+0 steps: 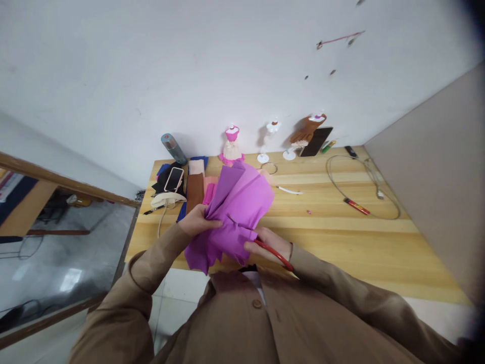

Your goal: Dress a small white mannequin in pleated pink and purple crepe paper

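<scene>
A large purple sheet point(237, 207), fabric or crepe paper, is held up in loose folds over the table's front edge. My left hand point(196, 221) pinches it along its left side, thumb on top. In my right hand point(267, 243) is a pair of scissors point(278, 254) with red handles. Their dark blades lie across the lower middle of the sheet, and a slit shows near them. My right fingertips also touch the sheet's lower right edge. Part of the blades and the sheet's underside are hidden.
Along the wall stand a blue bottle point(174, 149), a small pink-and-cream dress on a stand point(232, 144), a white mannequin point(271, 132) and a brown dress point(305, 130). Folded brown material point(195, 191) and a phone point(174, 179) lie left; a looped cable point(333, 184) lies right.
</scene>
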Motion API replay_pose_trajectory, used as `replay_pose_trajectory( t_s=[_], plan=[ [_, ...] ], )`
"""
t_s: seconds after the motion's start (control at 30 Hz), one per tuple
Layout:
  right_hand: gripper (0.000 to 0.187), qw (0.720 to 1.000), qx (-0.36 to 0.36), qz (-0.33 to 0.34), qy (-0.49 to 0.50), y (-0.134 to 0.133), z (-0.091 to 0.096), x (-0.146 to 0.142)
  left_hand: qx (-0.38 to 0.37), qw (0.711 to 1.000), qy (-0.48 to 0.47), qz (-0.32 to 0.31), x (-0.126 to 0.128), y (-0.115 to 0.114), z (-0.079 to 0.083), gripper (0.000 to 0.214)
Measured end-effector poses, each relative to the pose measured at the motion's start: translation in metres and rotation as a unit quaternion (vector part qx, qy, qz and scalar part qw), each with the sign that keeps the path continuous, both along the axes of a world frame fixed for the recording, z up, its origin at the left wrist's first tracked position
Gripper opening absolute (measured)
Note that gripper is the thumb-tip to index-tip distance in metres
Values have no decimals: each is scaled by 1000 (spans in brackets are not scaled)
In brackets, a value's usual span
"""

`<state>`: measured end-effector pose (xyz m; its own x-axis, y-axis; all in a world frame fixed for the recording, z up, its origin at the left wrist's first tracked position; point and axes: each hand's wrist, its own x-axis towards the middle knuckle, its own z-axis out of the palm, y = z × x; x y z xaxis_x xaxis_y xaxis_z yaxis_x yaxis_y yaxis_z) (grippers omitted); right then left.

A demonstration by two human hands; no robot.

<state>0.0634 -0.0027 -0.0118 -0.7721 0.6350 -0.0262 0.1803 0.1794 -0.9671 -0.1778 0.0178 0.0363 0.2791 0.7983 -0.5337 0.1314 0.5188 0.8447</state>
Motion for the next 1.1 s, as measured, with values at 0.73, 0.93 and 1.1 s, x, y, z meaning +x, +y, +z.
replay_pose_trajectory(
  t_s=[0.73,0.93,1.1],
  plan=[
    [51,998,-35,-28,37,-3,-3,-5,-60,997,-53,-2,7,1,-1,38],
    [53,997,-47,-41,34,-4,1,-6,-70,995,-69,11,9,0,-4,41],
    [53,995,-71,-70,33,-9,-6,-7,-70,994,-82,6,8,-2,-5,40]
  ],
)
